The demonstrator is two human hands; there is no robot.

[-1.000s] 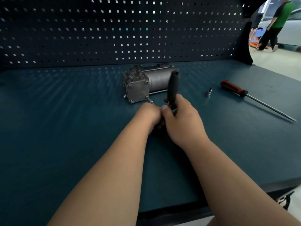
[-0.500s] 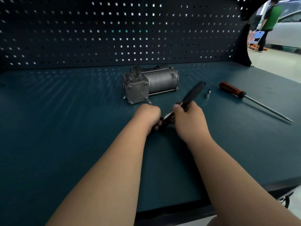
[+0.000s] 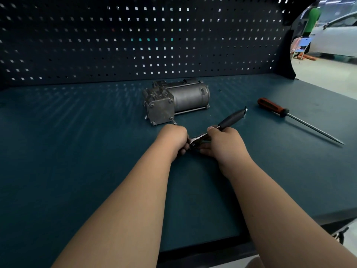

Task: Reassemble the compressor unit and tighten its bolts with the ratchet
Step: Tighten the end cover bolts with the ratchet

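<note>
A dark teal counter (image 3: 77,151) runs across the view, backed by a dark pegboard (image 3: 116,45) dotted with small square holes. Past the pegboard's right end, far off, a person (image 3: 314,18) in a green top stands by a white car (image 3: 338,35), with a blue chair (image 3: 303,45) near them.

The grey metal compressor (image 3: 175,101) lies on its side at the middle of the counter, towards the far edge, its square end plate facing the near left. 1 bolt (image 3: 172,119) sticks out from the plate's lower right corner, towards the hands.

The 2 hands meet just in front of the compressor, around the ratchet (image 3: 201,137). The left hand (image 3: 172,140) is curled closed at the ratchet's shiny head, knuckles up and just beside the protruding bolt; exactly what its fingers wrap is hidden under the hand. The right hand (image 3: 224,144) grips the ratchet's shank just right of the head, thumb on top. The black handle angles up and away to the far right, clear of the hand.

A small metal piece (image 3: 245,110) shows right at the tip of that handle; its shape is too small to tell. Further right, well apart from the hands, a screwdriver (image 3: 272,107) with a red and black handle lies flat, its long shaft pointing to the near right.
</note>
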